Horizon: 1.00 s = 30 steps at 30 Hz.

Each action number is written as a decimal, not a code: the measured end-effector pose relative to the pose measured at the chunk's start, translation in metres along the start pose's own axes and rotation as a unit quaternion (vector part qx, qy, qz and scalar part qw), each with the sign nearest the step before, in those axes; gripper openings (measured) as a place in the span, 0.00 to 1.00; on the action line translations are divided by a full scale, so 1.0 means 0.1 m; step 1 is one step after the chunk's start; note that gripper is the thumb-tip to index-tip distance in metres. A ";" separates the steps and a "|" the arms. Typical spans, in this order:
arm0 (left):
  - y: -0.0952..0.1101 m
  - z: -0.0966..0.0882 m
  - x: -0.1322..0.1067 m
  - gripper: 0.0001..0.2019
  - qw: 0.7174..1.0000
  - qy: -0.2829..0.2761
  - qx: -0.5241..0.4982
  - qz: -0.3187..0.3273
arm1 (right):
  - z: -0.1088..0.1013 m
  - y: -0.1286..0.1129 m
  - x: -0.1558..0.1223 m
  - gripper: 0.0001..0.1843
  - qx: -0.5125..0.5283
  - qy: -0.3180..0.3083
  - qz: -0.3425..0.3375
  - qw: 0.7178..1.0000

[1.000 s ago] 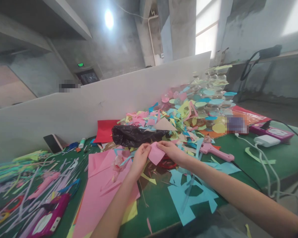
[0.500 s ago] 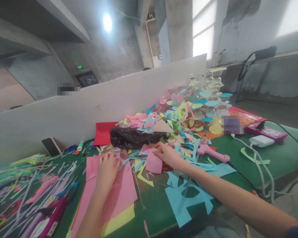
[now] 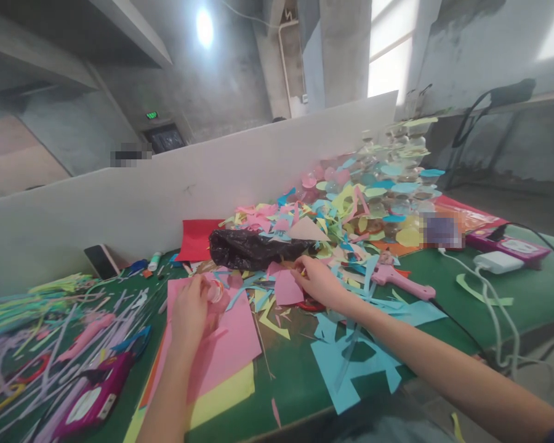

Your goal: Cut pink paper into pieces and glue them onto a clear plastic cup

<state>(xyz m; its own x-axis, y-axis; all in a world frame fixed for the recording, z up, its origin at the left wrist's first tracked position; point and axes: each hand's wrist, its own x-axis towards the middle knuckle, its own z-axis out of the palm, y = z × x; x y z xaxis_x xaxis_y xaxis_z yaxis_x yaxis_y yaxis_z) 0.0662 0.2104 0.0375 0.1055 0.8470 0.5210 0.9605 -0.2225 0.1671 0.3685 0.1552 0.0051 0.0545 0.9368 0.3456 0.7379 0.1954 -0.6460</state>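
Note:
My left hand (image 3: 190, 311) is closed around a small clear plastic cup (image 3: 216, 291) with a round rim, partly hidden by my fingers. It is over a stack of pink paper (image 3: 233, 344), with a yellow sheet (image 3: 224, 397) showing beneath. At the middle of the table my right hand (image 3: 321, 282) hovers by a cut piece of pink paper (image 3: 289, 288). Its fingers are bent and slightly apart, with nothing visible between them. Scissors with red handles (image 3: 313, 306) lie partly covered below that hand. Behind both hands rests a crumpled black plastic bag (image 3: 249, 249).
Paper scraps (image 3: 346, 212) and clear cups with coloured paper discs (image 3: 404, 187) fill the back right. A pink glue gun (image 3: 404, 282) lies beside cut blue paper (image 3: 344, 369). Coloured strips (image 3: 41, 320) and a purple power strip (image 3: 95, 397) are at left. A white partition (image 3: 143, 209) stands behind.
My left hand, earlier lying on the pink paper, now holds the clear cup above it. My right fingers have loosened and drawn slightly right from the cut pink piece. The view has shifted slightly.

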 end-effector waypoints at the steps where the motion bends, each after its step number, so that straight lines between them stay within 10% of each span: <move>1: -0.01 0.01 0.00 0.08 1.000 0.005 -0.004 -0.003 | -0.01 -0.01 0.00 0.10 -0.001 -0.002 0.000 1.000; 30: -0.03 0.04 0.01 0.15 0.995 0.025 -0.100 0.012 | -0.03 -0.02 -0.01 0.12 -0.030 -0.010 -0.007 0.999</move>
<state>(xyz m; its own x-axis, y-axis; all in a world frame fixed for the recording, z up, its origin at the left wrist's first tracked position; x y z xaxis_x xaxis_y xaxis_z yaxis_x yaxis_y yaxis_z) 0.0646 0.2142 0.0339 0.1098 0.8169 0.5662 0.8866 -0.3380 0.3158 0.3691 0.1528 0.0083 0.0307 0.9394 0.3414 0.7771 0.1924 -0.5993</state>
